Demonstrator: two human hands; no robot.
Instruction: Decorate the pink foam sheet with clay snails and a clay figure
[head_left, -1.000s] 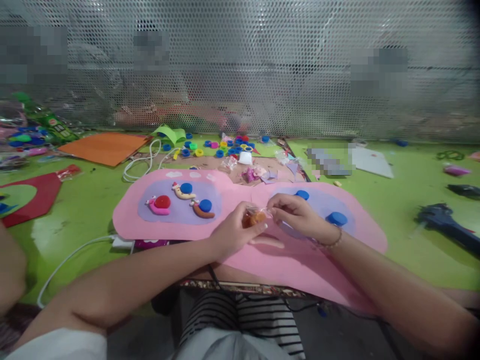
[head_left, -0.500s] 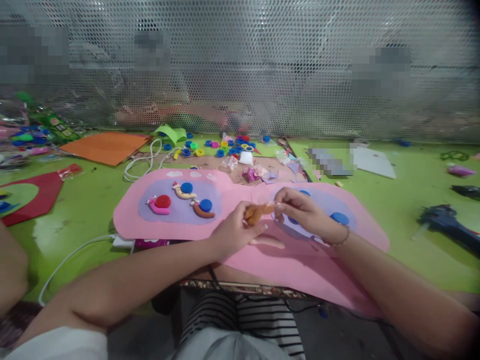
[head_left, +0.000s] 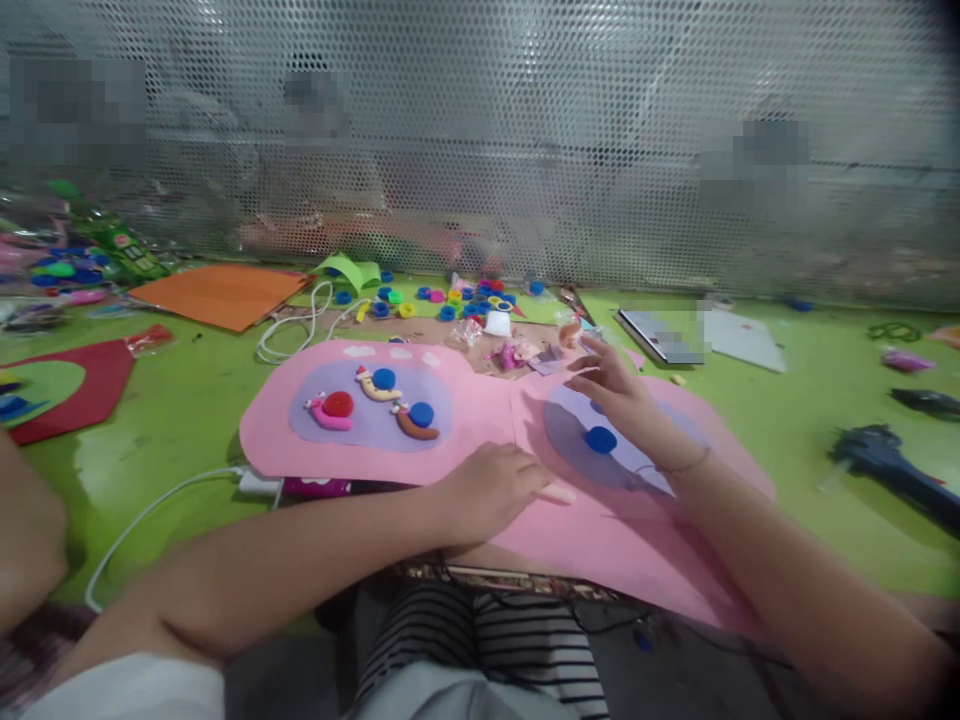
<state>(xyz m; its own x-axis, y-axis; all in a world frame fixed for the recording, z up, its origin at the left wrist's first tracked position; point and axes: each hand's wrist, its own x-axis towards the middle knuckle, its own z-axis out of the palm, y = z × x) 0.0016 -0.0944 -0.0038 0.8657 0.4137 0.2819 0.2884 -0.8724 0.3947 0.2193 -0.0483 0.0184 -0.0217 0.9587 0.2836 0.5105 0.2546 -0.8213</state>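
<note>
My left hand (head_left: 491,492) rests low over the pink paper shape (head_left: 480,400), its fingers curled down over a pale roll of clay (head_left: 559,493) whose end sticks out past the fingertips. My right hand (head_left: 626,400) hovers above the right lilac oval (head_left: 562,425) with fingers apart and nothing held. Just beyond those fingers is a small orange-brown lump in clear wrap (head_left: 570,335). A blue cap (head_left: 601,440) sits on the right oval; another is partly hidden by my right hand. Three clay snails with cap shells, one a pink snail (head_left: 330,410), lie on the left lilac oval (head_left: 307,385).
Several coloured bottle caps (head_left: 469,300) and scraps lie at the back before a perforated metal screen (head_left: 480,130). A phone (head_left: 660,335) and a white sheet (head_left: 742,335) are back right. A glue gun (head_left: 885,460) lies at right, orange paper (head_left: 221,295) and a white cable (head_left: 161,490) at left.
The wrapped orange-brown lump has left my hands and is now at the back by the scraps. My right hand has moved away and opened; my left has lowered onto the pale clay roll.
</note>
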